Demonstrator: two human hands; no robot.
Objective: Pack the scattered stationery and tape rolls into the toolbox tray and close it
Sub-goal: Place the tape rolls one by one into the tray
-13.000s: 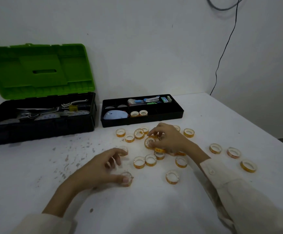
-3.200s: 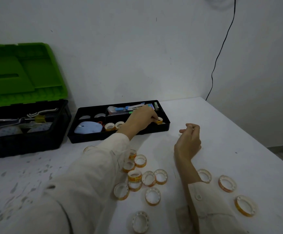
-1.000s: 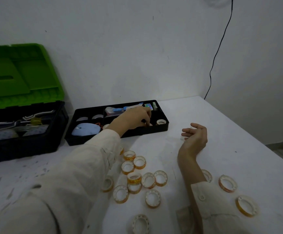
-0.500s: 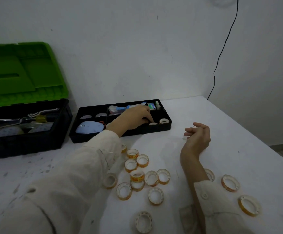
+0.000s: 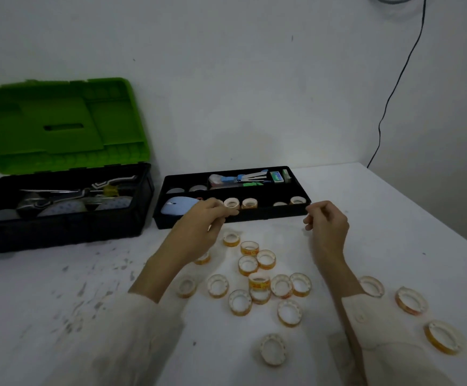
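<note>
The black toolbox tray [image 5: 271, 215] lies at the back of the white table, holding a pale blue mouse [image 5: 177, 206], blue stationery [image 5: 236, 179] and a few tape rolls [image 5: 231, 203]. Several orange-edged tape rolls [image 5: 258, 281] lie scattered in front of it, and more [image 5: 411, 300] lie to the right. My left hand [image 5: 203, 222] hovers at the tray's front edge beside the mouse, fingers loosely bent and holding nothing. My right hand [image 5: 327, 222] hangs just off the tray's front right corner, loosely curled and empty.
The black toolbox [image 5: 59, 222] stands open at the left, its green lid [image 5: 59, 126] raised against the wall and metal tools inside. A black cable [image 5: 388, 107] runs down the wall at the right. The table's right edge slants past the outer rolls.
My left hand has pulled back from the tray's right compartments to its front edge near the mouse. My right hand has lifted off the table and moved toward the tray's corner.
</note>
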